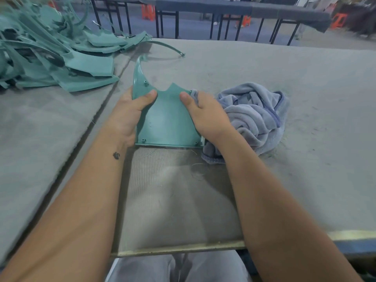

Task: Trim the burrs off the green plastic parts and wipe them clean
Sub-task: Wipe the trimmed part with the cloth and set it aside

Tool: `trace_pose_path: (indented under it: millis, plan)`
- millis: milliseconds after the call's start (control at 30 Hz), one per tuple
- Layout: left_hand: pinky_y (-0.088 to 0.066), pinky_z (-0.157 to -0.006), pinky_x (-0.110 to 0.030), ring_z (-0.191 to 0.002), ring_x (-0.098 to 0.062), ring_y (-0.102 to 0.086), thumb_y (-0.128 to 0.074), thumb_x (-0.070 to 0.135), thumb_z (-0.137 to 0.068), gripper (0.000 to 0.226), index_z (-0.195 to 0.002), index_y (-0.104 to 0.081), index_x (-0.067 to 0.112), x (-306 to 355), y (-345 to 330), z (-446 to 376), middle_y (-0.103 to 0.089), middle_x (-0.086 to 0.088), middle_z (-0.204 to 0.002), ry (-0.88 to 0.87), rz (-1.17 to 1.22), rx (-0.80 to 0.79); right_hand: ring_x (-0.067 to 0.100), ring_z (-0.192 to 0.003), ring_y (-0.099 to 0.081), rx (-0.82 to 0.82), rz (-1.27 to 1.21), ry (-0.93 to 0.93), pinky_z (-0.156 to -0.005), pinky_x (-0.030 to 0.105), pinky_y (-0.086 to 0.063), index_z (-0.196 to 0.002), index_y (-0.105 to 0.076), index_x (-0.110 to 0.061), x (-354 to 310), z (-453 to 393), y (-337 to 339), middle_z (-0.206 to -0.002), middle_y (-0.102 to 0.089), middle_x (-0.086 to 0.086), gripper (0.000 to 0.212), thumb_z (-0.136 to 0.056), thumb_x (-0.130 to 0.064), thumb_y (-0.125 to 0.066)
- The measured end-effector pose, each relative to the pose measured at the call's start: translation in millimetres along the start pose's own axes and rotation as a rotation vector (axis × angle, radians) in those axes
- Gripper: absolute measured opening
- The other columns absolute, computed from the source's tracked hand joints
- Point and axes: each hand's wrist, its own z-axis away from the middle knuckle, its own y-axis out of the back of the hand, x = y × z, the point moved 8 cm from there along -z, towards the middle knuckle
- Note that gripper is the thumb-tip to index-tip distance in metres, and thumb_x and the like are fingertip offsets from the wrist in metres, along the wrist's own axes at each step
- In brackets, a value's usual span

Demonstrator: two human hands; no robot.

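Green part (168, 121): a flat panel with a curved, pointed arm rising at its far left corner, small bosses and screw holes on the upward face. It lies in the middle of the grey felt-covered surface (284, 78), straight near edge toward the person, held at both sides.

Left hand (130, 110): grips the part's left edge, thumb pressed on the top face near the notch, the other fingers curled beneath and out of sight.

Right hand (205, 117): grips the right edge, thumb on the top face; the fingers curl round the edge together with a fold of cloth (258, 117), which shows between fingers and panel at the far right corner.

Cloth: a crumpled blue-grey towel, bunched on the surface just right of the part and running under the right wrist.

Pile (50, 55): many more green pieces of like colour, heaped at the far left on a neighbouring felted surface; one thin curved strip (166, 47) reaches out from the heap beyond the held part.

Surface: a seam runs diagonally between the two felted tops; fine fibres and shavings are scattered on the felt. The near edge shows a pale trim, with the person's grey-clad knees (179, 267) below it.

Background: dark railings and orange stools, blurred.
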Motion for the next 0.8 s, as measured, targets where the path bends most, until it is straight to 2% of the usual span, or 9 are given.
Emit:
trace_pose_path:
  millis: [133,200,267,300,400,533,633,700,800]
  plan:
    - [-0.058,-0.067,-0.032,-0.088,-0.019,-0.073,-0.055,0.013,-0.097,0.02,-0.115,-0.063,0.014,-3.5,-0.7,0.4,-0.075,-0.002,-0.098,0.039,0.04,-0.006,0.013,-0.06,-0.042,0.124,-0.266,-0.096,-0.06,0.032,-0.037,-0.07,-0.05,-0.01,2.0,0.7,13.3,-0.063,-0.046,-0.002,0.047,-0.102,-0.043,-0.037]
    - [-0.058,-0.066,-0.033,-0.087,-0.02,-0.073,-0.055,0.014,-0.097,0.023,-0.119,-0.062,0.012,-3.5,2.8,0.0,-0.075,-0.002,-0.098,0.048,0.069,0.037,0.015,-0.055,-0.042,0.263,-0.759,-0.324,-0.049,0.024,-0.036,-0.083,-0.058,0.007,20.4,0.9,22.9,-0.067,-0.048,0.012,0.052,-0.1,-0.036,-0.036]
    - [-0.059,-0.063,-0.034,-0.085,-0.02,-0.073,-0.053,0.014,-0.098,0.023,-0.12,-0.061,0.012,-3.8,8.5,-0.2,-0.075,-0.003,-0.098,0.057,0.08,0.111,0.013,-0.051,-0.025,0.325,-1.252,-0.442,-0.041,0.022,-0.028,-0.066,-0.045,-0.008,30.6,5.4,24.7,-0.067,-0.028,0.009,0.037,-0.096,-0.03,-0.04]
    - [-0.059,-0.062,-0.035,-0.083,-0.021,-0.073,-0.051,0.016,-0.099,0.022,-0.118,-0.061,0.013,-5.4,11.2,0.2,-0.075,-0.004,-0.097,0.074,0.085,0.146,0.013,-0.052,-0.019,0.344,-1.304,-0.452,-0.039,0.024,-0.024,-0.062,-0.031,-0.018,36.2,7.2,29.3,-0.066,-0.019,0.004,0.033,-0.093,-0.025,-0.041]
    - [-0.058,-0.06,-0.032,-0.077,-0.021,-0.072,-0.048,0.023,-0.101,0.021,-0.108,-0.064,0.013,-16.6,13.6,2.9,-0.074,-0.005,-0.092,0.2,0.104,0.213,0.02,-0.063,-0.04,0.362,-0.753,-0.342,-0.054,0.035,-0.044,-0.067,-0.033,-0.016,33.5,5.2,53.1,-0.073,-0.036,0.006,0.028,-0.094,-0.014,-0.04]
    - [-0.055,-0.047,-0.026,-0.063,-0.016,-0.072,-0.045,0.029,-0.102,0.027,-0.097,-0.065,0.011,-27.6,0.7,5.7,-0.074,-0.004,-0.08,0.307,0.088,0.164,0.011,-0.081,-0.056,0.466,-0.325,0.143,-0.07,0.019,-0.044,-0.082,-0.059,-0.022,-23.7,8.2,59.8,-0.087,-0.057,-0.001,0.008,-0.087,-0.016,-0.062]
    - [-0.055,-0.05,-0.025,-0.063,-0.016,-0.072,-0.039,0.036,-0.104,0.036,-0.098,-0.064,0.01,-30.4,-17.1,6.8,-0.073,-0.008,-0.081,0.289,0.164,0.082,0.021,-0.095,-0.049,0.241,0.019,0.291,-0.081,0.019,-0.039,-0.088,-0.071,-0.01,-48.2,6.9,17.8,-0.096,-0.049,0.003,0.005,-0.084,-0.014,-0.07]
    - [-0.055,-0.05,-0.025,-0.06,-0.017,-0.071,-0.033,0.042,-0.105,0.046,-0.094,-0.063,0.009,-30.4,-24.4,5.9,-0.073,-0.009,-0.072,0.28,0.279,0.038,0.025,-0.095,-0.053,0.047,0.17,0.292,-0.084,0.033,-0.042,-0.09,-0.071,-0.008,-51.7,4.0,-6.7,-0.095,-0.056,0.007,0.009,-0.086,-0.015,-0.069]
    - [-0.057,-0.056,-0.025,-0.067,-0.018,-0.071,-0.027,0.046,-0.105,0.054,-0.105,-0.062,0.004,-27.7,-19.8,1.0,-0.072,-0.011,-0.082,0.268,0.381,0.026,0.018,-0.088,-0.061,-0.221,0.066,0.306,-0.079,0.03,-0.045,-0.084,-0.073,-0.014,-59.2,10.8,-22.2,-0.088,-0.067,0.001,0.006,-0.078,-0.014,-0.076]
